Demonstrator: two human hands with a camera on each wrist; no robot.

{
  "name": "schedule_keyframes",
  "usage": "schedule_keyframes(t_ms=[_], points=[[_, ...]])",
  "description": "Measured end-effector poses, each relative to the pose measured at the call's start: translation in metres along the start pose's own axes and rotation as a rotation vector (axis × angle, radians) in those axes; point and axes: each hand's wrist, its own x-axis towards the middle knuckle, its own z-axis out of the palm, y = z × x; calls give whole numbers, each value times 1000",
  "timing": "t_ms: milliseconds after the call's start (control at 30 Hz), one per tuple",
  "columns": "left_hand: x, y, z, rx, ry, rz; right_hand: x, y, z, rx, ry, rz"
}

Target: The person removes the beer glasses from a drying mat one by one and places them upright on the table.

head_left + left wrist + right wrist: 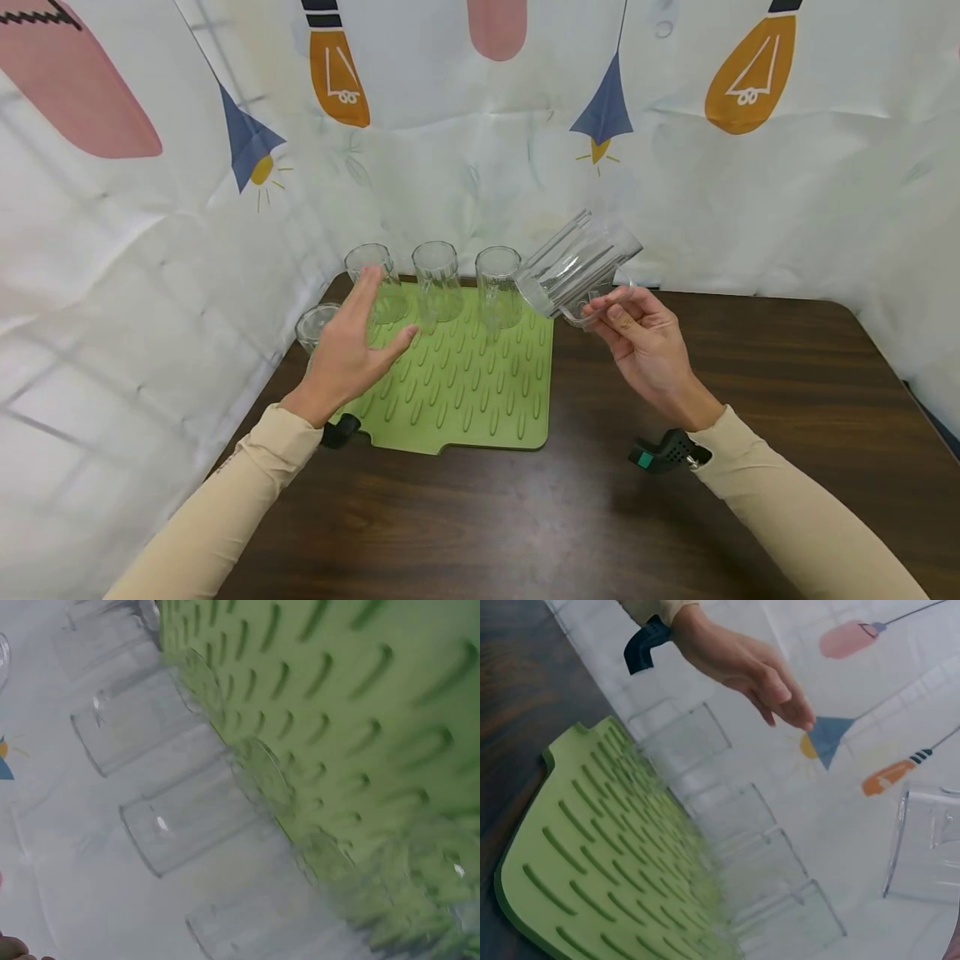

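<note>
My right hand point(652, 354) grips a clear mug point(577, 258) by its handle, to the right of the green mat point(450, 400). The mug is tilted in the air, and part of it also shows in the right wrist view. Above the mat's left side is my left hand point(345, 354), fingers extended and thumb spread, holding nothing. Three clear glasses stand along the mat's back edge: a left one point(392, 304), a middle one point(437, 283) and a right one point(500, 287). Another glass point(313, 321) is at the far left, partly hidden by my left hand.
The ridged mat lies on a dark brown wooden table point(750, 375). A white patterned sheet point(465, 167) rises behind the table and along its left side. The wrist straps carry dark devices.
</note>
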Motion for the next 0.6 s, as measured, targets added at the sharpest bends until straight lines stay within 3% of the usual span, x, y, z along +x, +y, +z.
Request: schedule_keyframes(t_ms=[233,400,600], points=[[-4,-14,-18,93,-22,33,4,-14,-7,-29,3,-24],[-8,-22,-27,163,-85,4,7,-23,-11,0,-12,-49],[-15,-32,-36,193,-133,-41,9,-33,-15,-69,13,-64]])
